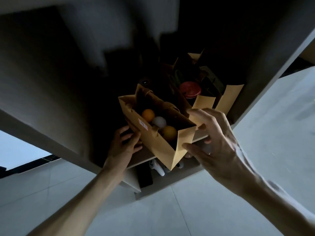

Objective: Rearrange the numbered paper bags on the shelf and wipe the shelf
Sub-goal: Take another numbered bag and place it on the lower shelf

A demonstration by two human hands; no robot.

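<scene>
A: Where's the bag marked 9 [158, 132] right now?

B: At the front edge of the shelf [141, 156], tilted, with its near corner hanging out past the edge. The left hand [125, 144] is pressed against its labelled side, fingers curled onto the paper. The right hand [210, 142] is at the bag's open near end, thumb touching the lower corner and fingers spread wide above the rim, so it's more a cradle than a firm grip.

A: What's inside?

B: Two orange balls [148, 115] and a white ball [159, 121], loose, sitting close to the open top.

A: So what's the worry?

B: The mouth leans toward the person. Tip it further and the balls could roll out. The paper walls are thin as well, so a hard squeeze from the left might buckle the side.

A: And the neighbours?

B: Another paper bag [204, 101] stands just beside it toward the right end of the shelf, holding something with a red lid [190, 89]. A swing to the right could knock it. That interior is very dark, so I can't say what else stands behind.
</scene>
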